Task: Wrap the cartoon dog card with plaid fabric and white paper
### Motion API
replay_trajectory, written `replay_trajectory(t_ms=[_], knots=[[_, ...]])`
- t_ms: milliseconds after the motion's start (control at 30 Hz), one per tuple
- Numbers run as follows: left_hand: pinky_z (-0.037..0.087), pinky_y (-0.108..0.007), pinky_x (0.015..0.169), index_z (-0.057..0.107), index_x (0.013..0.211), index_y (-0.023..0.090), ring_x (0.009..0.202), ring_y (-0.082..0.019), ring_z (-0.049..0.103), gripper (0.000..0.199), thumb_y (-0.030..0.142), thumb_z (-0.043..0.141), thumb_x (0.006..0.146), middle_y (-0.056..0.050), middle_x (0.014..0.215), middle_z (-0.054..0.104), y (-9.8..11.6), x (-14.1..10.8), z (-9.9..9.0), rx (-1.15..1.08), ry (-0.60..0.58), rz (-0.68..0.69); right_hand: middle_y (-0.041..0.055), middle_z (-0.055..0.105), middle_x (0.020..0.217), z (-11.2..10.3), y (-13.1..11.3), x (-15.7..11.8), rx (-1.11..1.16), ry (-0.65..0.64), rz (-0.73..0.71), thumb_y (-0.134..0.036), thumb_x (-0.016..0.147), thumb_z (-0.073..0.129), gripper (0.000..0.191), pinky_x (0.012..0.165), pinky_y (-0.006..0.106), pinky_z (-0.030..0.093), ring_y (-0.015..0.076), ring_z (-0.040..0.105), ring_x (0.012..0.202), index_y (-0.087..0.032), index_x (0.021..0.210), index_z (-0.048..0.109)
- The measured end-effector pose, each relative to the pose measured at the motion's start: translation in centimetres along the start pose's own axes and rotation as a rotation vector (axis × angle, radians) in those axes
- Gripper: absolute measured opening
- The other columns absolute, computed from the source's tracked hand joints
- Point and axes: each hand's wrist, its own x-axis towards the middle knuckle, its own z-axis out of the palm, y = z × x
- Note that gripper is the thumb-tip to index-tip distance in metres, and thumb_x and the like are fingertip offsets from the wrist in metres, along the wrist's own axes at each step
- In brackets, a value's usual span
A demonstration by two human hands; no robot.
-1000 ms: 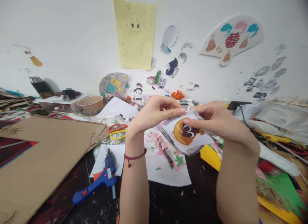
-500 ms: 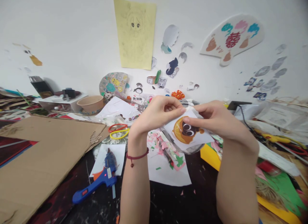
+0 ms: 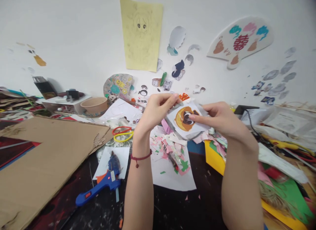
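In my right hand (image 3: 217, 118) is a white paper piece (image 3: 179, 124) printed with a brown-and-yellow cartoon with big eyes. My thumb presses on the print while the other fingers stay behind it. A clear, shiny layer, like tape or plastic film, shows around the paper's edges. My left hand (image 3: 159, 108) is closed in a pinch at the paper's upper left edge; what lies between its fingertips is too hidden to name. Below the hands, a white sheet (image 3: 170, 182) carries pink and green paper scraps (image 3: 169, 147).
On the left, a blue glue gun (image 3: 98, 188) with a lit red light rests with its nozzle over white paper. Beside it are a large cardboard sheet (image 3: 49, 160), red-and-yellow-handled scissors (image 3: 122, 136) and a tan bowl (image 3: 94, 106). Coloured paper (image 3: 288, 197) is piled at right.
The paper piece has moved left and slightly up, and turned a little. My left fingers have gone from curled over its top to a pinch at its upper left edge.
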Motion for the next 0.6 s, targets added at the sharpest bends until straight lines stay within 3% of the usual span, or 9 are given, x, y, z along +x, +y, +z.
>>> replay_trajectory(t_ms=[100,167,267,433,600], knots=[[0.043,-0.025,0.065,0.074,0.081,0.018,0.069,-0.012,0.058,0.038,0.047,0.054,0.096,-0.003,0.077,0.071,-0.8,0.4,-0.1,0.083,0.174,0.028,0.0028,0.072,0.078,0.3,0.9,0.8,0.101,0.107,0.003,-0.045,0.073,0.083,0.028,0.057,0.027,0.045,0.0159,0.060,0.066,-0.020,0.083,0.078],[0.044,-0.026,0.064,0.074,0.085,0.018,0.067,-0.012,0.059,0.040,0.049,0.052,0.097,-0.004,0.079,0.072,-1.2,0.6,-0.3,0.090,0.229,0.021,0.0040,0.074,0.085,0.5,1.7,1.4,0.165,0.197,-0.030,-0.042,0.071,0.084,0.028,0.063,0.028,0.049,0.0185,0.064,0.073,-0.019,0.087,0.078],[0.047,-0.026,0.067,0.074,0.091,0.016,0.071,-0.013,0.061,0.044,0.051,0.048,0.098,-0.007,0.086,0.073,-1.9,0.8,-0.3,0.008,0.186,0.012,0.0047,0.074,0.083,0.7,2.8,2.3,0.234,0.305,-0.074,-0.038,0.069,0.086,0.028,0.064,0.030,0.052,0.0196,0.066,0.073,-0.018,0.085,0.076],[0.047,-0.025,0.075,0.071,0.100,0.015,0.087,-0.015,0.060,0.030,0.043,0.066,0.089,-0.006,0.098,0.071,-2.9,0.9,0.4,0.002,0.031,0.042,0.0048,0.075,0.085,1.7,3.5,3.2,0.350,0.363,-0.109,-0.035,0.070,0.085,0.025,0.076,0.033,0.056,0.0211,0.069,0.079,-0.018,0.084,0.074],[0.046,-0.025,0.068,0.067,0.081,0.015,0.075,-0.013,0.057,0.030,0.044,0.073,0.081,-0.003,0.082,0.068,-3.8,1.4,1.4,-0.138,0.125,0.015,0.0054,0.077,0.090,2.4,3.8,3.6,0.432,0.262,-0.017,-0.034,0.067,0.087,0.031,0.079,0.033,0.057,0.0221,0.072,0.082,-0.019,0.092,0.075]])
